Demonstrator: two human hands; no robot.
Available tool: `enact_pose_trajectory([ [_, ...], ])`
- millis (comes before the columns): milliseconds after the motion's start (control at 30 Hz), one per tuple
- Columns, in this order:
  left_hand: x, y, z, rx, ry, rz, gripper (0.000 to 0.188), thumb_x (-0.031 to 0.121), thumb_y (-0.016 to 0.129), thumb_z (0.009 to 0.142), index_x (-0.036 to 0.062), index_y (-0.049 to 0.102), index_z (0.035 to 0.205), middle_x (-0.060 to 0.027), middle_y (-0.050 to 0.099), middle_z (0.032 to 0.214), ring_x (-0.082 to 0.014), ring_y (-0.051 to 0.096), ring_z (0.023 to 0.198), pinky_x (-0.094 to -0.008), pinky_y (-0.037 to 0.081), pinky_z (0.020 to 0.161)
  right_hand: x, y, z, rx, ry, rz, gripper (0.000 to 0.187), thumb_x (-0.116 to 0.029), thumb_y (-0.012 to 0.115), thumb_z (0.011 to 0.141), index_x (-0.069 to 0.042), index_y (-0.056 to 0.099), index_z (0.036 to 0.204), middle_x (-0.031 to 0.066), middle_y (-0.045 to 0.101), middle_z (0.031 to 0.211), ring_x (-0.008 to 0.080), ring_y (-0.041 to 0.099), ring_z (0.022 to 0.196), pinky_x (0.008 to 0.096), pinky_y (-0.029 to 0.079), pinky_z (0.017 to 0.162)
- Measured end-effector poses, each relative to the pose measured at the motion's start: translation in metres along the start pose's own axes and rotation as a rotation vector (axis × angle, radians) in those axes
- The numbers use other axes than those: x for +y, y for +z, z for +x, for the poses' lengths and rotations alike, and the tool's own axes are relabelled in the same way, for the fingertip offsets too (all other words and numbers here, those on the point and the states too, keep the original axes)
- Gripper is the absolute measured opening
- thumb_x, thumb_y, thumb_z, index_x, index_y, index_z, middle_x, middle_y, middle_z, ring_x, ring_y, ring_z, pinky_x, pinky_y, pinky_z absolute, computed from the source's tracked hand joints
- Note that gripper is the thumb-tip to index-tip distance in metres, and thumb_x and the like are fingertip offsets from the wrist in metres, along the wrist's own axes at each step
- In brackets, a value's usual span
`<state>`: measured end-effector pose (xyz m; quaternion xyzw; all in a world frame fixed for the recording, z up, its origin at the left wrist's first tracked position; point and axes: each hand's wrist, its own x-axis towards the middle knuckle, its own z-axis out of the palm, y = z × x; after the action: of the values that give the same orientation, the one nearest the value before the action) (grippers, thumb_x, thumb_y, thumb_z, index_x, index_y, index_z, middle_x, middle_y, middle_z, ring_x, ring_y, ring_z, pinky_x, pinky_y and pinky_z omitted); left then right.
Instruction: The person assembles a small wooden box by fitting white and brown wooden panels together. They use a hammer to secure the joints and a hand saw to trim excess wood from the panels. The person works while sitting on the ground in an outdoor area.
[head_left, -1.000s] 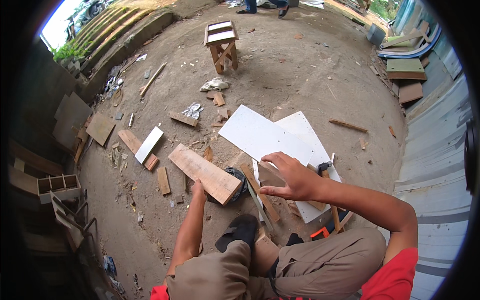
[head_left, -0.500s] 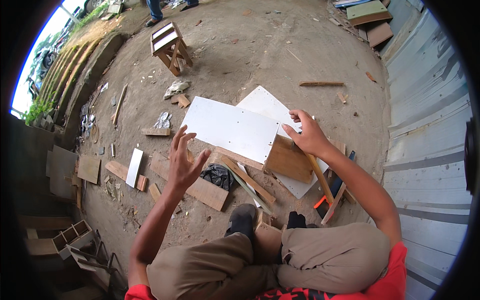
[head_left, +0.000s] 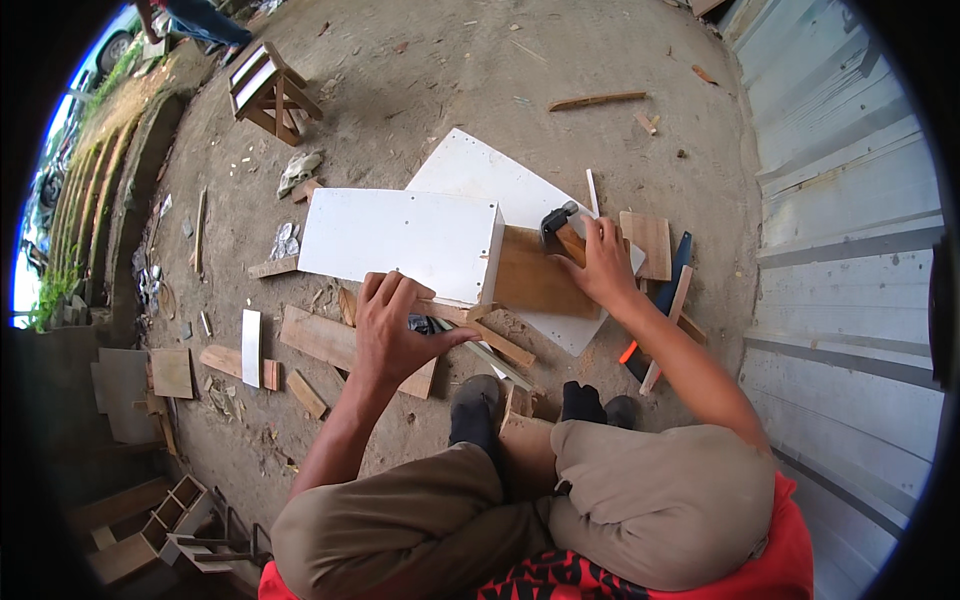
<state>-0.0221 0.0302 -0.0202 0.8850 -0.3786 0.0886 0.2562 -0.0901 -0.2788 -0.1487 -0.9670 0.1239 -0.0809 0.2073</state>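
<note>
We saw the white panel (head_left: 400, 235) lying in front of the seated person, its near edge under the fingers of the left grip (head_left: 450, 315); the thumb stood apart, pointing right just below that edge, and we could not tell whether the hand was clasping the panel or only resting there. A brown board (head_left: 540, 275) adjoined the panel on the right, and a larger white sheet (head_left: 470, 165) showed beneath and beyond both. Over the brown board we found the right grip (head_left: 573, 240), thumb and fingers curved around a gap, with the black head of a hammer (head_left: 553, 222) right beside them; the hand covered much of the handle, so we could not tell whether it was grasped. Farther right we made out a handsaw (head_left: 676, 265) with an orange handle, near some wood offcuts. All this lay on a bare earth floor (head_left: 400, 110) strewn with chips. To the left we noticed a long plank (head_left: 318, 335) and a narrow white strip (head_left: 251, 345) lying across another piece of wood. Beyond, we saw a wooden stool (head_left: 262, 88) and another person's legs (head_left: 205, 22) at the upper left; a corrugated metal wall (head_left: 850, 345) closed the right side, and a compartmented wooden box (head_left: 165, 522) sat at the lower left.
</note>
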Motion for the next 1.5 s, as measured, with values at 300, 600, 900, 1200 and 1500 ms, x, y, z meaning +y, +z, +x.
enact_pose_trajectory([
  [300, -0.031, 0.006, -0.014, 0.073, 0.075, -0.031, 0.056, 0.036, 0.096, 0.047, 0.0091, 0.063, 0.083, -0.0026, 0.062, 0.081, -0.0229, 0.056, 0.079, -0.0376, 0.045, 0.073, 0.017, 0.009, 0.013, 0.017, -0.057, 0.087, 0.038, -0.027, 0.068, 0.092, 0.001, 0.057, 0.115, 0.0161, 0.052, 0.116, 0.038, 0.061, 0.102, 0.0486, 0.049, 0.085],
  [600, -0.088, -0.026, -0.05, 0.338, -0.073, -0.014, 0.069, 0.065, 0.084, 0.046, 0.008, 0.061, 0.079, 0.0007, 0.056, 0.076, -0.0179, 0.053, 0.079, -0.0343, 0.045, 0.068, 0.027, 0.009, 0.072, -0.1, -0.22, 0.14, 0.04, -0.029, 0.069, 0.091, -0.001, 0.058, 0.117, 0.0137, 0.053, 0.117, 0.0357, 0.062, 0.1, 0.044, 0.052, 0.086],
  [900, -0.163, -0.078, -0.123, 0.583, -0.503, -0.737, 0.041, 0.033, 0.084, 0.08, 0.0052, 0.061, 0.099, -0.0037, 0.065, 0.101, -0.0133, 0.062, 0.09, -0.0292, 0.049, 0.084, -0.028, -0.006, 0.07, -0.106, 0.05, 0.811, 0.054, -0.052, 0.054, 0.099, -0.001, 0.062, 0.118, 0.0137, 0.065, 0.105, 0.0199, 0.061, 0.1, 0.0339, 0.046, 0.094],
  [1200, -0.201, -0.066, -0.157, 0.998, -0.683, -1.059, 0.07, 0.068, 0.049, 0.093, 0.0108, 0.052, 0.134, -0.0064, 0.061, 0.13, -0.0239, 0.055, 0.123, -0.0444, 0.041, 0.105, -0.071, -0.034, 0.049, -0.705, -0.27, 0.952, 0.076, -0.065, 0.052, 0.094, 0.0, 0.054, 0.134, 0.0151, 0.061, 0.129, 0.0245, 0.055, 0.125, 0.0402, 0.043, 0.106],
  [1500, -0.187, -0.027, -0.151, 0.933, -0.724, -1.311, 0.087, 0.074, 0.052, 0.087, 0.0042, 0.047, 0.138, -0.0097, 0.058, 0.134, -0.0232, 0.055, 0.124, -0.0405, 0.044, 0.103, -0.119, -0.069, 0.004, -0.606, -0.128, 1.334, 0.047, -0.032, 0.071, 0.093, -0.001, 0.061, 0.125, 0.0081, 0.066, 0.118, 0.0128, 0.06, 0.107, 0.0291, 0.049, 0.093],
])
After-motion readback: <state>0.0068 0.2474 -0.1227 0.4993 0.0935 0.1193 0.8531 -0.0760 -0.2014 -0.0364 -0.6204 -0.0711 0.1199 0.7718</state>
